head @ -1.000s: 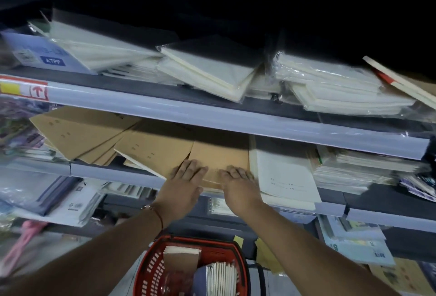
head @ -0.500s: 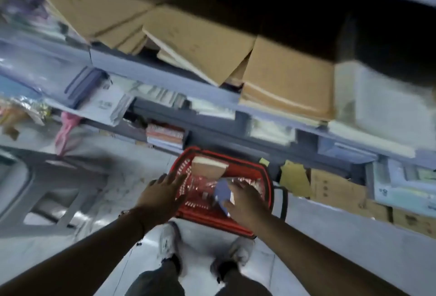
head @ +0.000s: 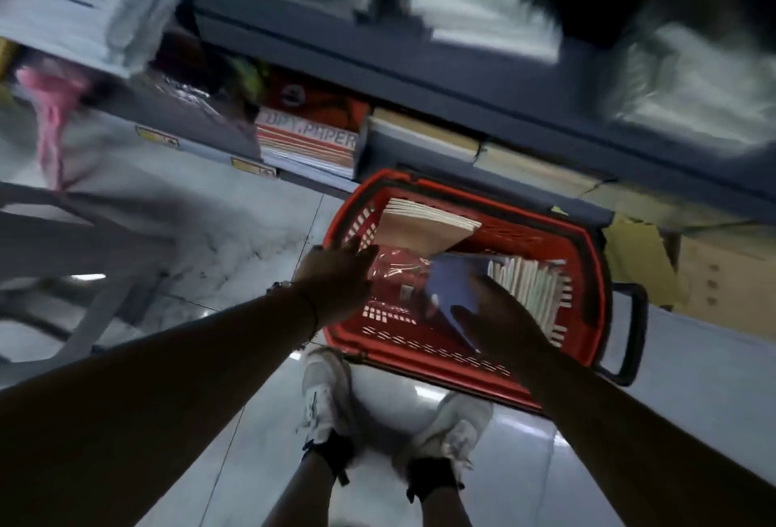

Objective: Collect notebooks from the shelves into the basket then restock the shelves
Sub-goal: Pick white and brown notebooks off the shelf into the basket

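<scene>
A red basket [head: 424, 352] stands on the floor in front of my feet. Inside it a stack of brown-covered notebooks [head: 420, 228] leans against the far wall, and a row of white-edged notebooks [head: 533, 287] stands at the right. My right hand [head: 504, 320] reaches into the basket and grips a blue notebook [head: 451, 283], thumb on its near face. With fingers straight, my left hand [head: 336, 278] hovers over the basket's left rim above a clear plastic wrap, holding nothing.
Grey shelves [head: 420, 43] rise behind the basket, blurred by motion. Copy paper packs [head: 306, 144] sit on the bottom shelf. A black basket handle [head: 630, 337] sticks out at the right. Cardboard boxes [head: 714, 274] lie right; a grey stool [head: 84, 241] stands left.
My hands left the brown notebooks on the shelf and dropped to the basket. The view tilted down to the floor. My right hand now has the blue notebook.
</scene>
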Action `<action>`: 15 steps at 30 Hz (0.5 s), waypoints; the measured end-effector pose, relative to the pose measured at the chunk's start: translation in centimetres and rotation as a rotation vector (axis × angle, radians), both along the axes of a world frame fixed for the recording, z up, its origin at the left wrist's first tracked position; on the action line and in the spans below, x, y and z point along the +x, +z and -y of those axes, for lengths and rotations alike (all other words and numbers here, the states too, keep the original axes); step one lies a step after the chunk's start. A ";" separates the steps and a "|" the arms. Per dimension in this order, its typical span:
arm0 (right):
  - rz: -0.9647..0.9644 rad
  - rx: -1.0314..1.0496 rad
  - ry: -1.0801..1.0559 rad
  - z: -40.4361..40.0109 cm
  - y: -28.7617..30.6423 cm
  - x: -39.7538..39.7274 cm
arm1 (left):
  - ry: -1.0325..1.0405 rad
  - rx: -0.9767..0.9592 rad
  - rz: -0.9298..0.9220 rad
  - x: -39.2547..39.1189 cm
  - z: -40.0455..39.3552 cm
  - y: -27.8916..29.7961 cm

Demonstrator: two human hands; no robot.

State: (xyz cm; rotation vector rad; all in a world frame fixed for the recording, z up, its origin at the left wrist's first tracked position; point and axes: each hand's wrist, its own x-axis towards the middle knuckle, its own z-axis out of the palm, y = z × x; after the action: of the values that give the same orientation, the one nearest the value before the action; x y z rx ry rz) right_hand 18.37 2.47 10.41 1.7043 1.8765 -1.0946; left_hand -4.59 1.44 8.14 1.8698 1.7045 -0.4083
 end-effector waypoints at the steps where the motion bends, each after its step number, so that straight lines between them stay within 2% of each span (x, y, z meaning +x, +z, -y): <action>1: 0.015 0.015 -0.010 -0.6 -1.7 -0.1 | -0.018 0.017 -0.009 0.3 -0.6 -1.5; 4: 0.042 0.102 0.061 -2.5 -6.1 -0.7 | -0.044 0.069 -0.027 1.5 -2.2 -5.9; 8: 0.054 0.148 0.054 -5.7 -10.9 -1.0 | -0.071 0.121 -0.106 3.1 -4.3 -10.5; 11: 0.050 0.229 0.082 -6.7 -12.5 -1.2 | -0.029 0.146 -0.098 3.5 -5.0 -12.8; 15: 0.138 0.331 0.154 -7.0 -13.7 -1.4 | 0.031 0.235 -0.025 3.4 -4.1 -14.4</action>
State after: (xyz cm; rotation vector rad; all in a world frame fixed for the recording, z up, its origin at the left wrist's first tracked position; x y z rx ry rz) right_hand 16.98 9.46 -3.27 1.7163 2.1478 -0.6165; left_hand -1.18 5.50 -6.28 2.0062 1.8635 -0.2272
